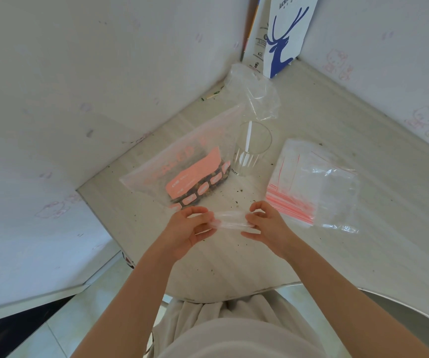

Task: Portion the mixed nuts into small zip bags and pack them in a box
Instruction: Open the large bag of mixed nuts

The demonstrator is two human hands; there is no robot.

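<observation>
**Fingers pinching a small zip bag at both ends**

Left hand and right hand are each curling thumb and fingers round one end of the clear little bag, holding it above the table. Just beyond, the big bag of mixed nuts is lying flat beside an upright glass. A stack of red-striped zip bags is sitting to the right, and a paper bag is standing in the corner.

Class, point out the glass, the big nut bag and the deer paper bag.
glass [257, 151], head view, side wall.
big nut bag [195, 174], head view, pink label.
deer paper bag [280, 49], head view, blue deer print.
</observation>
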